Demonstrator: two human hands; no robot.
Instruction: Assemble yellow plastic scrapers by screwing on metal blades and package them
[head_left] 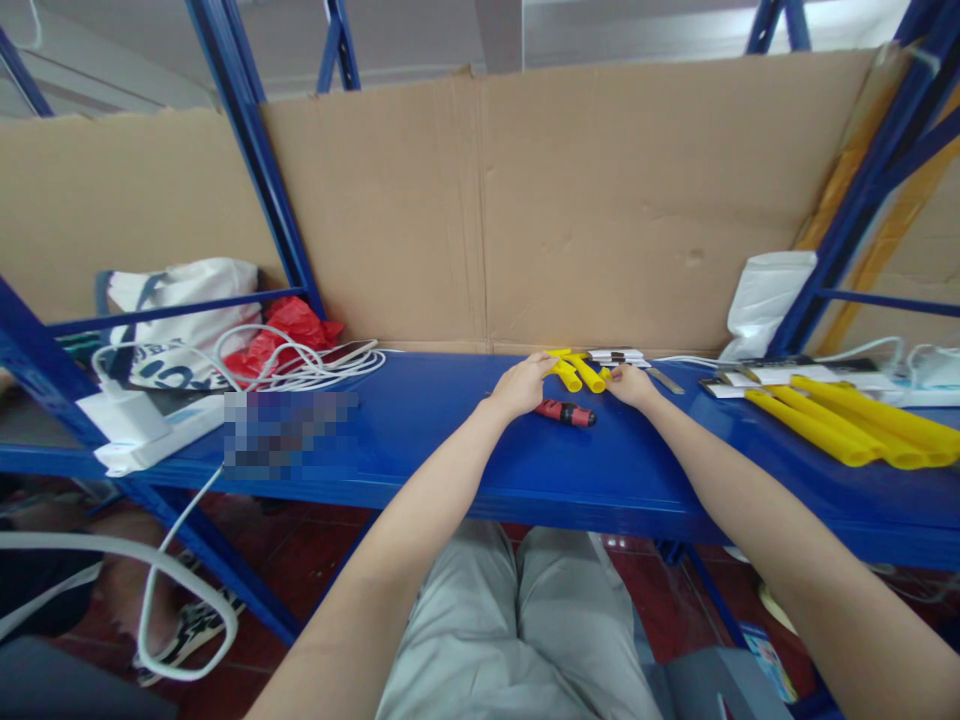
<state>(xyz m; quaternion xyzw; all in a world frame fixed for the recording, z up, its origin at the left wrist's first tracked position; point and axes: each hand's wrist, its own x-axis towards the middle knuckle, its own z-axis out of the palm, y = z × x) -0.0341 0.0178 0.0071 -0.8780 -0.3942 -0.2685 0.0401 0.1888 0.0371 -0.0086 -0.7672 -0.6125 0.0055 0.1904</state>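
Observation:
My left hand [523, 386] is closed around the far end of a yellow tube [567, 375] at the back of the blue table. A second yellow tube [587, 372] lies close beside it, between my two hands. My right hand [630, 384] has its fingers pinched at a small yellow piece [606, 375], mostly hidden by the fingertips. Just in front of the tubes lies a screwdriver [568, 413] with a red and black handle, its tip end hidden near my left hand. A flat metal strip [665, 380] is right of my right hand.
More yellow tubes [847, 425] on black-and-white cards lie at the right. To the left are a power strip [176, 428], coiled white cable [322, 368], a red plastic bag [289, 335] and a cloth bag [187, 320]. Cardboard [600, 210] walls off the back of the blue table [420, 440].

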